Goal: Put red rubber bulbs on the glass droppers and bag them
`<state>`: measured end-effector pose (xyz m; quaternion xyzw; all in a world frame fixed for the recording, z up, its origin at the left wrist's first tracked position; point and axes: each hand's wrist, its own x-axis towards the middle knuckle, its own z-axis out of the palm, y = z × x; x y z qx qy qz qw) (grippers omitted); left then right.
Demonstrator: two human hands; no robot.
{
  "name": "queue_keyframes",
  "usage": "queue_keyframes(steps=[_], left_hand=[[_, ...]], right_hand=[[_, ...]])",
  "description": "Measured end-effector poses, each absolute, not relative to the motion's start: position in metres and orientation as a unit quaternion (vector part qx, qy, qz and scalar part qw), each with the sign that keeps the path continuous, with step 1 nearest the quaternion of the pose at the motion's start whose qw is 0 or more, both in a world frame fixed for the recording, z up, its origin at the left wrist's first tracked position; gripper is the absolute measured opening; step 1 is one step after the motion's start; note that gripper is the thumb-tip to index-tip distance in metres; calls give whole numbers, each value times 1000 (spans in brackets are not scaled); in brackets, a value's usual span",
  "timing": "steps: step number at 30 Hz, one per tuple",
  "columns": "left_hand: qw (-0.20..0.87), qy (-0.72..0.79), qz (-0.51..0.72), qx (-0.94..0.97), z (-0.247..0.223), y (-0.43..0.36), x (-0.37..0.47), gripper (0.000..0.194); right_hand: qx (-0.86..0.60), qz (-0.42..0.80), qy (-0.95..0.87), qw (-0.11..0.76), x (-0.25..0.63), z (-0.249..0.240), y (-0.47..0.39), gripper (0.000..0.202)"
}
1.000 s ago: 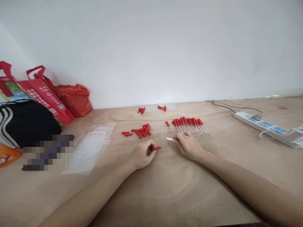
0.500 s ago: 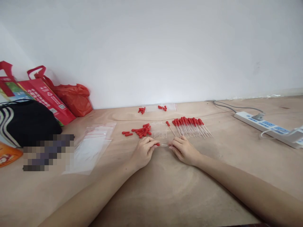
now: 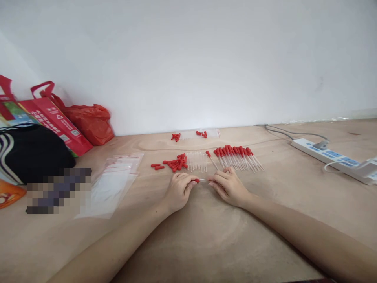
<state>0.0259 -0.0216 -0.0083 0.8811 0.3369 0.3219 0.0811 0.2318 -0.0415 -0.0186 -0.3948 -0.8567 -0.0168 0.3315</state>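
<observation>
My left hand (image 3: 181, 190) pinches a red rubber bulb (image 3: 197, 180), mostly covered by the fingers. Between the thumb and fingers of my right hand (image 3: 228, 184) is a clear glass dropper tube (image 3: 204, 180), its left end at the bulb's mouth. Just beyond my hands lies a pile of loose red bulbs (image 3: 177, 162), beside a row of bare glass tubes (image 3: 197, 161). One bulbed dropper (image 3: 211, 159) lies apart, left of a fanned row of droppers with red bulbs (image 3: 235, 154).
Clear zip bags (image 3: 113, 182) lie flat at left, near a black bag (image 3: 37, 153), a red plastic bag (image 3: 91, 122) and a pixelated item (image 3: 59, 190). At right is a white power strip (image 3: 330, 155). More bulbs (image 3: 176, 137) lie near the wall.
The glass tube and red bulb have come together; the gap between them is gone. My hands are slightly closer to each other.
</observation>
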Motion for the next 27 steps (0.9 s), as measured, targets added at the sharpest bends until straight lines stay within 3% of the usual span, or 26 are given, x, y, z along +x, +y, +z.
queue_keyframes(steps=[15, 27], left_hand=[[54, 319, 309, 894, -10, -26, 26, 19], [-80, 249, 300, 917, -3, -34, 32, 15]], right_hand=[[-344, -99, -881, 309, 236, -18, -39, 24], [-268, -246, -875, 320, 230, -18, -46, 26]])
